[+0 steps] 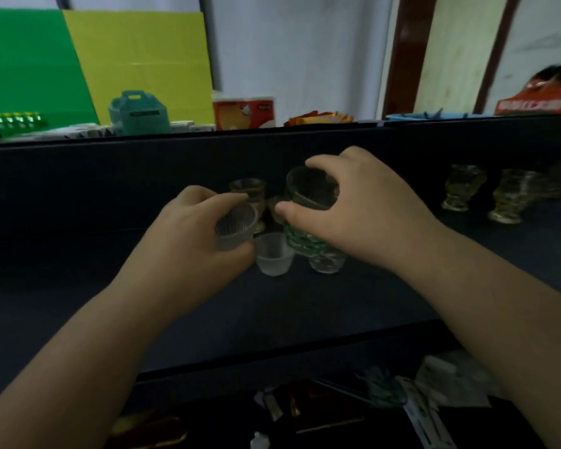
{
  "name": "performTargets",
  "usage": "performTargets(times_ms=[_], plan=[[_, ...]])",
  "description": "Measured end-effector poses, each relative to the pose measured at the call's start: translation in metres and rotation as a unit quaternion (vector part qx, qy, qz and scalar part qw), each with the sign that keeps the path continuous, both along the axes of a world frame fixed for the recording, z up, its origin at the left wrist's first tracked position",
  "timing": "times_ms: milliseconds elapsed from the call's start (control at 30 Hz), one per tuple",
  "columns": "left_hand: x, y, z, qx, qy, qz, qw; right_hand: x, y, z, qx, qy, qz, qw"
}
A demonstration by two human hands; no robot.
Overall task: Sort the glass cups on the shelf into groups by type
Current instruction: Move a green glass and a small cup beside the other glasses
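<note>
Both hands are in the dark shelf (78, 196) bay, each on a cup. The left hand (188, 234) curls thumb and fingers around a small ribbed frosted cup (235, 230), tipped so its mouth faces us, apparently lifted clear of the board. Just at its four o'clock stands a matching frosted cup (274, 254), upright on the shelf; my read is that the held one is headed for a spot beside its twin. The right hand (353, 215) wraps from above round a taller tumbler (308, 209) with a green woven-looking pattern, thumb on the near wall, fingers over the far rim. A clear knobbly glass (326, 262) sits under it at six o'clock; whether the two touch, I cannot tell. Behind, at eleven o'clock from the tumbler, an amber-tinted footed cup (248, 189) waits in the blur. Well off at three o'clock, a row of textured goblets (486, 196) with flared feet stands together, which looks like one type already grouped. Up at twelve o'clock, on top of the shelf, a teal box (136, 113) and a red-and-white carton (243, 113).
</note>
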State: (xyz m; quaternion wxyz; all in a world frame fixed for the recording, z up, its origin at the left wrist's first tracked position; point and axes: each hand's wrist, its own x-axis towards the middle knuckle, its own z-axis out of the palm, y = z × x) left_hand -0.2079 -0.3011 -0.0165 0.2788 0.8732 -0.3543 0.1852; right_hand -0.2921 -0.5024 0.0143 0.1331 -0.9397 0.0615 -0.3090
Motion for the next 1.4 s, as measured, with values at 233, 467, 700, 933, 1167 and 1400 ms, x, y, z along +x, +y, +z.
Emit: performTargets(times_ms=[233, 467, 700, 933, 1167, 1400], plan=[[-0.077, -0.098, -0.012, -0.008, -0.003, -0.064, 0.998, -0.105, -0.089, -0.015, 0.002, 0.032, -0.068, 0.997], [-0.137, -0.189, -0.03, -0.009, -0.008, -0.116, 0.993, -0.196, -0.18, -0.036, 0.021, 0.07, -0.152, 0.986], [-0.165, -0.266, -0.039, 0.009, 0.003, -0.171, 0.985, -0.249, -0.242, -0.05, 0.052, 0.037, -0.21, 0.976], [-0.187, -0.376, -0.048, 0.018, 0.023, -0.242, 0.97, -0.282, -0.315, -0.057, 0.048, 0.052, -0.269, 0.961], [-0.193, -0.48, -0.042, 0.016, 0.026, -0.276, 0.961, -0.298, -0.401, -0.048, 0.037, 0.013, -0.316, 0.948], [-0.21, -0.564, -0.043, 0.028, 0.01, -0.289, 0.957, -0.311, -0.48, -0.055, 0.048, -0.017, -0.319, 0.947]])
